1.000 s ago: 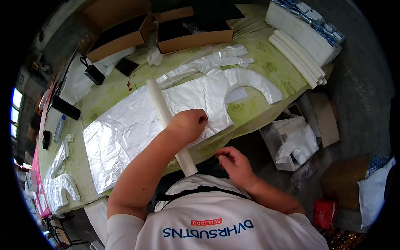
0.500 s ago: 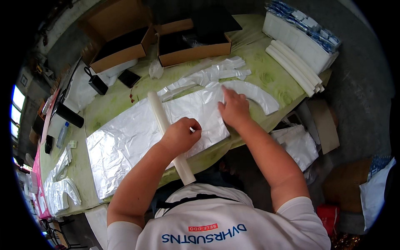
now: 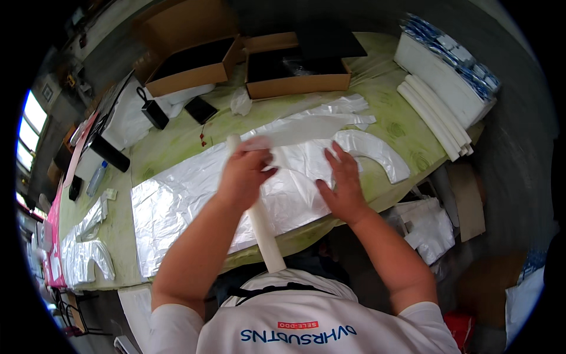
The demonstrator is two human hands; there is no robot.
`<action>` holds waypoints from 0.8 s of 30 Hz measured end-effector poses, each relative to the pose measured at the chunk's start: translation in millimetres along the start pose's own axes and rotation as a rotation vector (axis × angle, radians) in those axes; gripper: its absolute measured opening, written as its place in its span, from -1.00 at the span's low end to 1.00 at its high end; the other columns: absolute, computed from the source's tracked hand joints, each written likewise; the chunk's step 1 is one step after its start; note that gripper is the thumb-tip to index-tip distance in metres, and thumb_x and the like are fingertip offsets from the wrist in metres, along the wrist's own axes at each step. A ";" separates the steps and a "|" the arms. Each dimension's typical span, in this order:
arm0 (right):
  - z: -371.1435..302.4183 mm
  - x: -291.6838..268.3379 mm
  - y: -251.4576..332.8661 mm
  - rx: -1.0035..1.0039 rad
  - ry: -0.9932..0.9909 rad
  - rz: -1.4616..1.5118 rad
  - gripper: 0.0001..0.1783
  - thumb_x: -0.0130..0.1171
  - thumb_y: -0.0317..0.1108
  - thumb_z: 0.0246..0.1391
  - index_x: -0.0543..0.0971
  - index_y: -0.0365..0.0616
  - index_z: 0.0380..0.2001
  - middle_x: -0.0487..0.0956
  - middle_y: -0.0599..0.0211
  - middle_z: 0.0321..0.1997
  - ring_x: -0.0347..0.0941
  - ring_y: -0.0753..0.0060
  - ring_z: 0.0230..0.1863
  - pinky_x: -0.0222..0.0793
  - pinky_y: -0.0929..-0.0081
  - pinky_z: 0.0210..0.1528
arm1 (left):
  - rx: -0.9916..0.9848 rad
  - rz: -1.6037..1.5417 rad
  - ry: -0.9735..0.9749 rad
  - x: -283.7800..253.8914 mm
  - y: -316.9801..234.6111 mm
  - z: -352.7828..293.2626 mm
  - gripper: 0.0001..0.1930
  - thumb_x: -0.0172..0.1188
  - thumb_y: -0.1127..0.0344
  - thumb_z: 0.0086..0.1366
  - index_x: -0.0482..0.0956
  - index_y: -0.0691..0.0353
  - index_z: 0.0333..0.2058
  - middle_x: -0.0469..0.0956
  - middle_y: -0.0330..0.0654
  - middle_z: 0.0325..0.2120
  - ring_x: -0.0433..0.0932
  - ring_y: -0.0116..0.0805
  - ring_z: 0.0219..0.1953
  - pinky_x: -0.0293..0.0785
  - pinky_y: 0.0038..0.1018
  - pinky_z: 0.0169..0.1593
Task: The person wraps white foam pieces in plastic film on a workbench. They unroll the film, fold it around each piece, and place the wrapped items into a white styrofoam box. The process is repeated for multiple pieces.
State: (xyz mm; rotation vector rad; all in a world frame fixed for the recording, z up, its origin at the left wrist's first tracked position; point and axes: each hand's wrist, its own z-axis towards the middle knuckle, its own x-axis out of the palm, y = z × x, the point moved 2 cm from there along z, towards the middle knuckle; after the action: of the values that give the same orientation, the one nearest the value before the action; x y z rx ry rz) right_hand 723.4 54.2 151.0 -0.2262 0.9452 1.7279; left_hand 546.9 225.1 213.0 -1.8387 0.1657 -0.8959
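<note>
A shiny, creased white plastic sheet [image 3: 188,200] lies across the table, with a curved strap-like end [image 3: 389,156] at its right and a long crinkled strip along its far side. Over it lies a slim white tube [image 3: 268,242], slanting toward my body. My left hand [image 3: 244,177], slightly blurred, is raised over the tube's far part, its fingers closed on an edge of thin plastic film [image 3: 300,130] lifted off the sheet. The film stretches rightward from these fingers. My right hand [image 3: 345,192] rests on the sheet near the curved end, fingers spread.
Two open cardboard boxes [image 3: 298,86] with black contents stand at the far side. At right are several white tubes [image 3: 433,118] and a white box [image 3: 436,76] topped with blue packets. A black phone [image 3: 200,110], a bottle [image 3: 96,179] and another plastic piece [image 3: 88,259] lie leftward.
My left hand has moved away from my body along the tube and lifted a film edge. My right hand has opened from pointing to spread fingers. The view has shifted slightly.
</note>
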 end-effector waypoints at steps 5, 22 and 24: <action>-29.2 -6.8 -11.1 0.050 0.045 0.026 -0.40 0.34 -0.34 0.11 0.50 -0.14 0.25 0.45 0.02 0.34 0.32 -0.15 0.31 0.21 0.04 0.39 | 0.156 0.162 -0.168 -135.2 -81.4 -56.1 -0.53 0.14 0.53 0.34 0.48 0.09 0.21 0.50 -0.36 -0.27 0.46 -0.55 -0.31 0.54 -0.47 -0.21; -29.1 6.1 78.7 -0.160 0.108 0.122 -0.54 0.37 -0.46 -0.01 0.60 -0.13 0.02 0.58 0.11 0.13 0.40 -0.14 0.26 0.33 0.02 0.31 | 0.615 1.331 -0.057 -123.0 2.9 -93.9 -0.33 0.22 0.58 0.19 0.35 0.22 0.31 0.45 0.04 0.19 0.37 0.08 0.29 0.30 -0.20 0.37; -37.3 18.1 103.1 -0.171 0.270 0.274 -0.53 0.40 -0.42 -0.02 0.61 -0.09 0.03 0.56 0.11 0.18 0.37 -0.17 0.31 0.31 0.01 0.35 | 0.506 1.367 0.036 -118.0 25.4 -87.6 -0.20 0.24 0.43 0.23 0.15 0.28 0.43 0.42 0.08 0.26 0.34 0.08 0.32 0.15 -0.05 0.43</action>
State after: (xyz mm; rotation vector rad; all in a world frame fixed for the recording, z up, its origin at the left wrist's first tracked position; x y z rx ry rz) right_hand 615.1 33.2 165.1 -0.4691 1.0618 2.0699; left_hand 413.7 206.8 148.5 -0.8650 0.9713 0.0358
